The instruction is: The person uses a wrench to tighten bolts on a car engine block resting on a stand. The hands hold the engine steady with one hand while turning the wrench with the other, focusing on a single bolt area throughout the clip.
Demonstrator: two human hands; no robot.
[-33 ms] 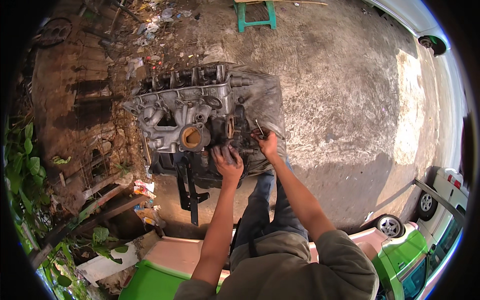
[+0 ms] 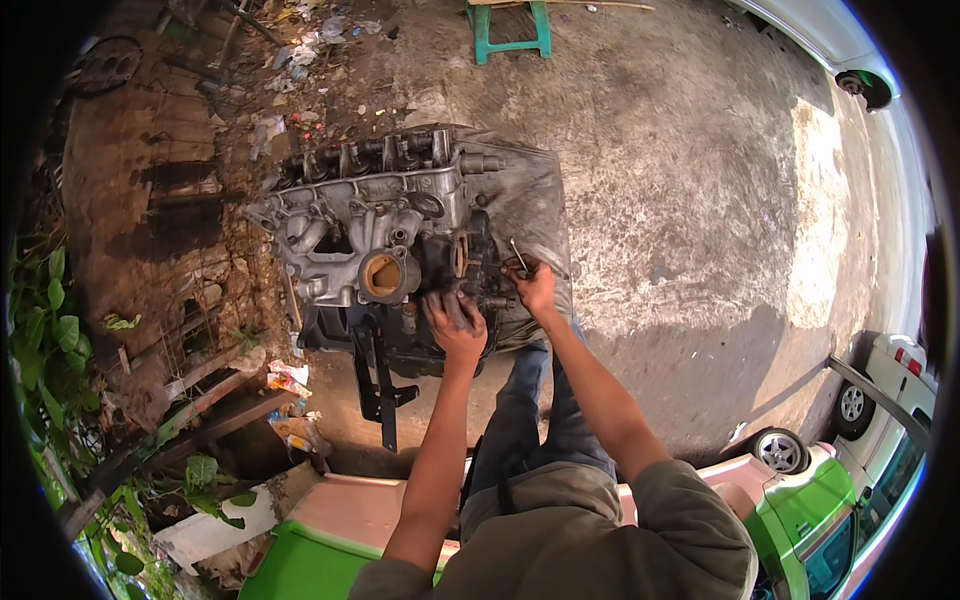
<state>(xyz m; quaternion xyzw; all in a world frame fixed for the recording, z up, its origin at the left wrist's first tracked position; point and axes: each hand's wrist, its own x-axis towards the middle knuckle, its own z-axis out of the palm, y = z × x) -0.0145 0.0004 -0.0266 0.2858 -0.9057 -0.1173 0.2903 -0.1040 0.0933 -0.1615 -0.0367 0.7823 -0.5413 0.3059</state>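
Your left hand [image 2: 455, 322] lies flat on the engine block [image 2: 385, 245]; right hand [image 2: 533, 285] pinches a thin tool [image 2: 518, 254] — greasy fingers could slip — drop risk

An engine [image 2: 390, 240] is sitting on the ground [image 2: 700, 200], a stool [image 2: 508, 28] standing behind it, cars [image 2: 880, 420] parking right.

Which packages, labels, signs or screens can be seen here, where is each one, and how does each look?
Wrappers: crumpled, yellow and red, on the ground left of the black bracket below the engine.
Litter: pale scraps of paper or plastic, on the ground at the top, beyond the engine.
No signs or screens show. No label shows near the left hand or right hand, both at the engine.
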